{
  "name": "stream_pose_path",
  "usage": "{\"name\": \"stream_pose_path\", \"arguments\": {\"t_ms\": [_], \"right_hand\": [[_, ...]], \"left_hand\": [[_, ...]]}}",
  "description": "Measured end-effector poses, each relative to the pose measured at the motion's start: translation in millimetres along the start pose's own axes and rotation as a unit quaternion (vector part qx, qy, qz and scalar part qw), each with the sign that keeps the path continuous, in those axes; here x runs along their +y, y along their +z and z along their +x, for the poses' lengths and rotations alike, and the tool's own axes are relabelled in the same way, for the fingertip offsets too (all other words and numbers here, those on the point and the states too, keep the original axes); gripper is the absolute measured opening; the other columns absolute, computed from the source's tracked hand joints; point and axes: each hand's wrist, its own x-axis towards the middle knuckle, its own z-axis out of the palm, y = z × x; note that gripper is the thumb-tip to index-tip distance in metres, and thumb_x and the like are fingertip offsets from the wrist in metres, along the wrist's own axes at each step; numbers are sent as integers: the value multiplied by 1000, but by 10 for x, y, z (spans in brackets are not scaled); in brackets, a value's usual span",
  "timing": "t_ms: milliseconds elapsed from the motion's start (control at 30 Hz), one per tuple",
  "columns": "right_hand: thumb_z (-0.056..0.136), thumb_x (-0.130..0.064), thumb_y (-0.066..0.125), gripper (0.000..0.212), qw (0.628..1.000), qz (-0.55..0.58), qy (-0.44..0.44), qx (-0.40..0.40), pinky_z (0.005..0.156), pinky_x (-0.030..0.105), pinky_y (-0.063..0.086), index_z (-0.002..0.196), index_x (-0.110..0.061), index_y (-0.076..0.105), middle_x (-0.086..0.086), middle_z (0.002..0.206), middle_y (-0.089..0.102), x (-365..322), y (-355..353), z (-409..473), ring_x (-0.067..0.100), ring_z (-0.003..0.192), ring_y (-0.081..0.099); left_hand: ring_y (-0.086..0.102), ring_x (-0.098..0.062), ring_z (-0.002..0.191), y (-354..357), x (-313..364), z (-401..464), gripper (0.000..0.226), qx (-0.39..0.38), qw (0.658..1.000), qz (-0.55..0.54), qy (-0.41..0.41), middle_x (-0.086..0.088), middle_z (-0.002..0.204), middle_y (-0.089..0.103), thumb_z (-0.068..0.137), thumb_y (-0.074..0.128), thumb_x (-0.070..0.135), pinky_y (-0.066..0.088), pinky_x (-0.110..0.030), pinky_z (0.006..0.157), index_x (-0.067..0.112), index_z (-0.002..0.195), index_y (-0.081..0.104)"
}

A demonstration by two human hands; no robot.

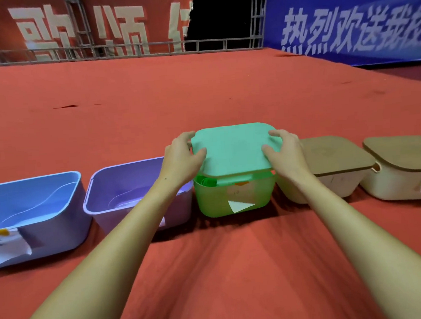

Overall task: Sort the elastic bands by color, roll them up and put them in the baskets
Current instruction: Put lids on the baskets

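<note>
Red cloth (226, 271) covers the whole working surface, creased in the foreground between two bare forearms reaching forward. Beyond it, five baskets are set in a row, side by side. At far left, a blue basket (56, 232) stands open, with a white paper label and a yellow clip on its near wall. Just beside it, a purple basket (101, 193) is also open; pale contents lie at its bottom, too indistinct to name. In the middle, the green basket (215, 201) carries a white paper scrap on its front. A green lid (234, 150) is held over it, tilted, its near edge raised off the rim, so that a rolled green band (207, 181) is seen inside at the left. The left hand (179, 159) grips the lid's left edge, thumb on top, fingers curled round the far corner. The right hand (285, 151) grips the right edge likewise. To the right, two cream baskets are closed with brown lids (335, 157). Farther back, bare red cloth runs to a metal rail (120, 50), a red banner (118, 20) and a blue banner (357, 22) with white characters.
</note>
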Motion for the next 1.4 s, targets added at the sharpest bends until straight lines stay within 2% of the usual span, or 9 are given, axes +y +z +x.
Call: {"name": "stream_pose_path", "arguments": {"t_ms": [167, 500, 700, 867, 1033, 1100, 1167, 1267, 1400], "right_hand": [[97, -28, 68, 49, 997, -53, 13, -49, 113, 31, 32, 142, -10, 59, 14, 145, 58, 138, 153, 32, 27, 142, 46], [103, -36, 57, 52, 987, -123, 8, -107, 118, 39, 33, 147, -8, 57, 21, 150, 53, 207, 326, -19, 30, 147, 39], [105, -42, 50, 55, 971, -185, 17, -150, 117, 49, 37, 150, -9, 51, 24, 149, 49, 187, 303, 80, 38, 142, 43], [105, -41, 49, 44, 961, -219, 46, -164, 109, 49, 43, 130, -7, 61, 28, 136, 55, 229, 284, 111, 44, 132, 47], [107, -43, 45, 44, 939, -314, -5, -137, 104, 50, 46, 130, -9, 60, 22, 138, 53, 172, 300, 13, 44, 127, 51], [106, -48, 48, 51, 925, -355, -85, -107, 109, 49, 42, 140, -12, 58, 18, 149, 49, 84, 318, -9, 42, 134, 48], [102, -61, 46, 63, 927, -318, -132, -147, 121, 49, 31, 150, -20, 52, 15, 161, 40, -14, 354, 0, 39, 146, 37], [98, -75, 31, 70, 923, -292, -114, -222, 128, 56, 13, 159, -40, 37, 8, 172, 23, -12, 457, 1, 37, 158, 19], [99, -75, 24, 67, 919, -314, -92, -221, 129, 57, 5, 160, -48, 26, 4, 174, 17, 46, 539, -45, 38, 160, 9]], "left_hand": [[55, -30, 138, 150, -234, 14, 65, -24, 997, 70, -1, -4, 147, 63, 92, 64, 39, 51, -50, 105, 16, 151, 52], [49, -37, 138, 191, -497, -56, 57, -75, 976, 205, 18, -16, 135, 65, 104, 56, 46, 50, -51, 101, 16, 151, 50], [50, -39, 131, 204, -426, -55, 44, -110, 948, 297, 28, -16, 119, 68, 109, 41, 47, 45, -47, 94, 14, 132, 57], [38, -39, 147, 227, -430, -64, 49, -149, 932, 325, 61, -14, 143, 59, 111, 33, 50, 36, -50, 112, 18, 144, 50], [12, -39, 162, 233, -514, -32, 57, -156, 905, 388, 84, -3, 174, 23, 111, 24, 56, 18, -58, 126, 26, 156, 41], [11, -38, 162, 238, -504, 5, 58, -159, 907, 377, 99, -3, 175, 22, 111, 26, 55, 19, -57, 127, 25, 158, 38], [9, -37, 163, 258, -480, 30, 62, -171, 909, 367, 101, -2, 176, 19, 109, 25, 57, 15, -58, 128, 27, 163, 30], [3, -35, 163, 322, -469, 13, 70, -187, 905, 372, 83, 0, 177, 11, 106, 19, 66, 8, -59, 129, 32, 167, 20], [6, -34, 163, 376, -517, -16, 74, -159, 901, 394, 87, 4, 177, 9, 103, 13, 71, 6, -60, 129, 34, 167, 18]]}}
